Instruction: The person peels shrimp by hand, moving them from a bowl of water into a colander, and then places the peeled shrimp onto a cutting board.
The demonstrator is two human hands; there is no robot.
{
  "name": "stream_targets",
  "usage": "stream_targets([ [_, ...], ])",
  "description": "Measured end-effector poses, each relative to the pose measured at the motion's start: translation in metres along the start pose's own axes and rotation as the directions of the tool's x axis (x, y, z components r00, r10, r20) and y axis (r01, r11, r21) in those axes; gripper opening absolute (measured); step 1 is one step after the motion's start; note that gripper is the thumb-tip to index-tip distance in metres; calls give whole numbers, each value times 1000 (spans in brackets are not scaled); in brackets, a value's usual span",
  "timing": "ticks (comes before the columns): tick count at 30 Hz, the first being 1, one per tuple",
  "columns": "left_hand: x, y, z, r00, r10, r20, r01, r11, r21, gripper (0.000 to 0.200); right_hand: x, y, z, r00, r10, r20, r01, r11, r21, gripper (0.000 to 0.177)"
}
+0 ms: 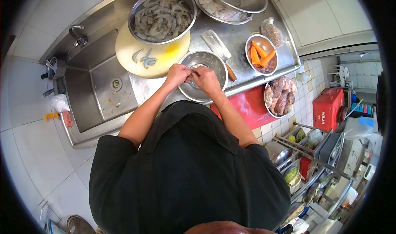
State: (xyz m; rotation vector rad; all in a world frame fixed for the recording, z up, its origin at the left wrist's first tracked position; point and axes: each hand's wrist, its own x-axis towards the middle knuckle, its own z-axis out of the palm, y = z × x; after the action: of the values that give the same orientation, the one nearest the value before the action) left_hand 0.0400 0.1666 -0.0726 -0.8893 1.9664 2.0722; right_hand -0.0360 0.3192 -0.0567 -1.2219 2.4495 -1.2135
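Nearest, a person in a black short-sleeved shirt (pixel 185 172) leans toward the stainless-steel tabletop (pixel 245 23), both bare forearms stretched forward. Over a round, perforated steel colander (pixel 218 75), the left hand (pixel 179 75) and the right hand (pixel 206 80) meet, fingertips almost touching. Each hand's grip is narrow, pinched on what looks like a small greyish shrimp (pixel 191 71), mostly hidden by the fingers; a few pale scraps lie in the colander below. To the right of it, a red board (pixel 247 106) bears a bowl of pinkish, dark-skinned pieces (pixel 280 96).

Just beyond the left hand, a round cream-coloured cutting board (pixel 123 54) with a yellow stain carries several small bluish-grey shrimp (pixel 148 61). At the left is a rectangular steel sink basin (pixel 80 94) with a chrome tap (pixel 77 35). A broad-bladed cleaver with a wooden handle (pixel 216 44) lies beyond the colander, its handle pointing right. Past it, a small steel bowl (pixel 270 69) holds orange carrot pieces (pixel 258 54), with a tied clear plastic bag (pixel 272 32) beside it.

Farthest back, a large steel bowl heaped with grey shrimp (pixel 162 19) rests partly on the cream board, and a wide bowl of whitish pieces (pixel 218 11) stands to its right
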Motion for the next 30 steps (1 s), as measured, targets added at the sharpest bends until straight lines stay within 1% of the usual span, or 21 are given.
stream_targets([
  [2,-7,5,2,1000,-6,-12,7,997,72,13,-1,-2,-1,999,15,52,-13,999,-43,18],
  [5,-10,5,5,999,-24,-40,21,998,-55,14,-2,9,11,996,53,-67,-54,998,-12,17],
  [8,-8,-4,5,1000,-8,-21,3,977,-215,15,0,3,4,960,281,13,-277,938,210,17],
  [10,-7,-8,2,1000,20,-10,-22,961,-274,16,1,18,10,907,410,99,-413,815,406,17],
  [11,-6,-11,2,999,35,-3,-34,952,-303,16,0,25,14,873,463,151,-473,731,491,17],
  [13,-4,-14,5,993,99,-65,-114,947,-300,16,-1,19,10,802,546,243,-553,524,648,20],
  [14,-2,-16,6,987,131,-97,-154,943,-296,16,-1,15,9,763,574,296,-579,404,708,21],
  [17,-6,-8,11,975,171,-141,-196,961,-195,17,-1,8,10,732,556,394,-595,239,768,28],
  [20,-10,-6,17,954,256,-158,-270,960,-76,19,-2,3,10,759,528,380,-574,270,773,31],
  [23,-6,-11,14,960,255,-114,-262,964,-45,20,-5,12,15,784,496,374,-567,326,756,34],
  [26,-6,-9,11,963,249,-105,-252,968,-14,20,-6,12,14,805,463,372,-550,344,761,35],
  [29,-8,-4,4,997,72,-15,-74,975,-210,20,-5,11,11,804,474,360,-572,449,686,35],
  [30,-8,-3,2,998,61,4,-59,979,-196,20,-6,16,12,800,474,369,-580,452,677,35],
])
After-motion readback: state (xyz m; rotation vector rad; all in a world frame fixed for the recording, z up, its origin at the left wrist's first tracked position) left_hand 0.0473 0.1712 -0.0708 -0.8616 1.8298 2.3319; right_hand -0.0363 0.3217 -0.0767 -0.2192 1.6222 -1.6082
